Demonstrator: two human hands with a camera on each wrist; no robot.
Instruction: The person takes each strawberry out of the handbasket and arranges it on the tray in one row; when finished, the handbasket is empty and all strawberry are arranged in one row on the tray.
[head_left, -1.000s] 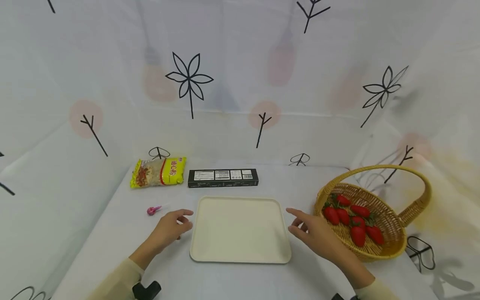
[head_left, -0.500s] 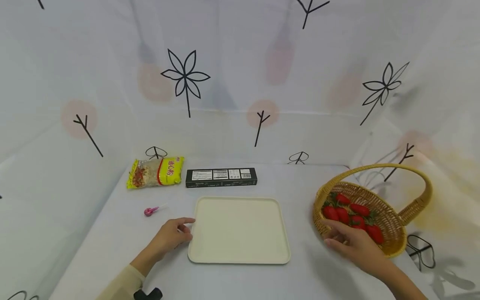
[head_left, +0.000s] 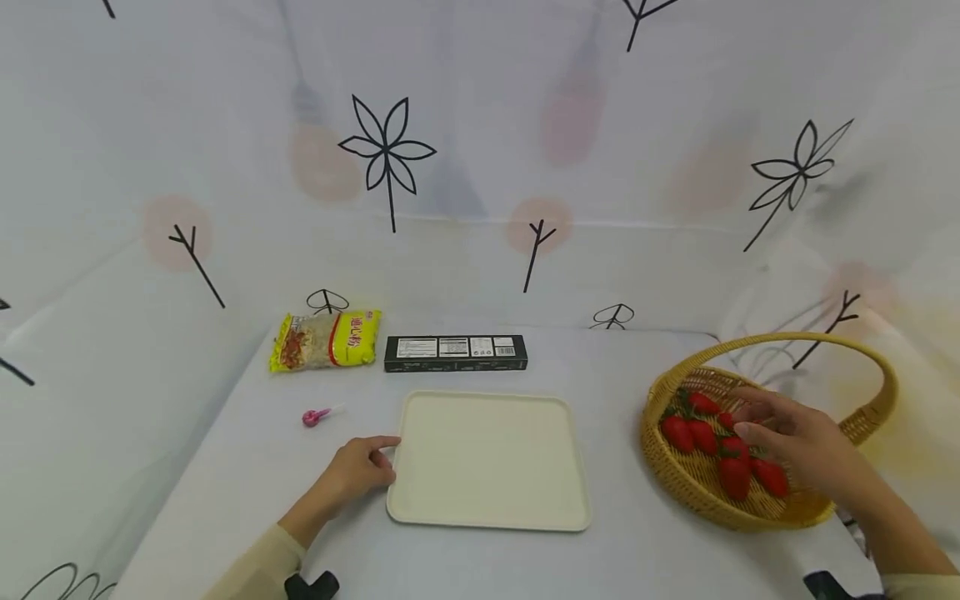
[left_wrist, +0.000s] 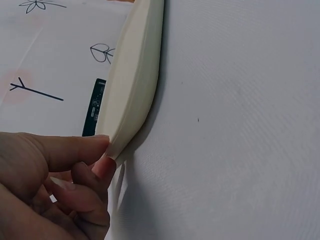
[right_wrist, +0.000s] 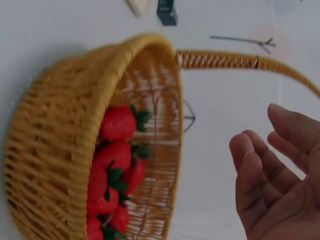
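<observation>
My left hand (head_left: 360, 468) is at the left rim of a cream rectangular tray (head_left: 491, 458). In the left wrist view, thumb and finger pinch the edge of the tray (left_wrist: 132, 85). Over the right part of a wicker basket (head_left: 678, 487) hovers my right hand (head_left: 798, 437), its fingers loosely bent with nothing between them. Several red strawberries (head_left: 735, 477) with green leaves lie inside the basket, partly behind that hand. The right wrist view shows the right hand (right_wrist: 280, 175) apart from the strawberries (right_wrist: 117, 122).
At the back of the white table stand a yellow food packet (head_left: 326, 340) and a flat black box (head_left: 456, 353). A small pink wrapped lollipop (head_left: 317, 417) lies left of the tray. The basket's tall handle (head_left: 810, 337) arches over it. Patterned white cloth (head_left: 465, 167) hangs behind.
My right hand has moved right, from beside the tray to above the basket. My left hand has closed in on the tray's left rim. The tray and basket stay in place.
</observation>
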